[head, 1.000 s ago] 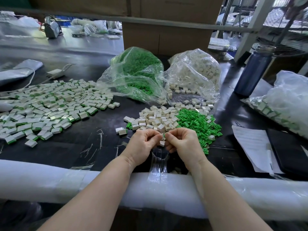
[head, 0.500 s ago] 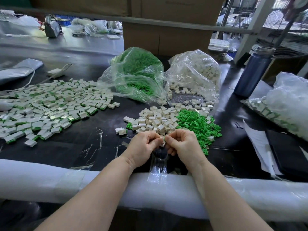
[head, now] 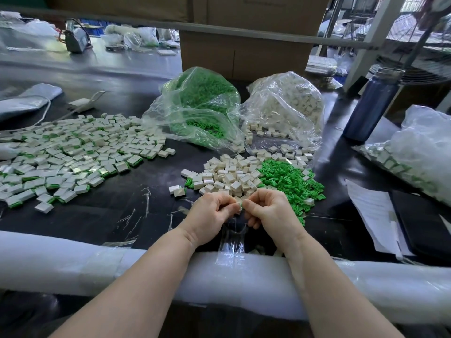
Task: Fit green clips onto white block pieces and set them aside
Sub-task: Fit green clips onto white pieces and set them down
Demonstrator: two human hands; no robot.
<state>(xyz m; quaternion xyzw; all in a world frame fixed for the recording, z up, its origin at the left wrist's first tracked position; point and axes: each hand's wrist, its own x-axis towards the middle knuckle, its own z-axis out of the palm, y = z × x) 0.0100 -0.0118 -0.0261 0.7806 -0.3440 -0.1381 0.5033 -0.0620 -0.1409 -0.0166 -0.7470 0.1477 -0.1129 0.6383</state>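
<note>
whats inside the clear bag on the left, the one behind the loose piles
The bag holds green clips, some spilling toward its open mouth. How deep the heap goes, or whether anything lies beneath, is hidden by the clips and the crinkled plastic.

surface (head: 117,211): glossy black
loose clips (head: 290,181): bright green
loose blocks (head: 227,176): creamy white
finished pieces (head: 73,152): white with a green edge
left bag (head: 195,103): clear plastic, green inside
right bag (head: 288,103): clear plastic, white inside
bottle (head: 373,103): dark blue, silver cap
front-edge padding (head: 73,262): white foam
paper (head: 373,215): white
boxes at the far edge (head: 244,52): brown cardboard
</note>
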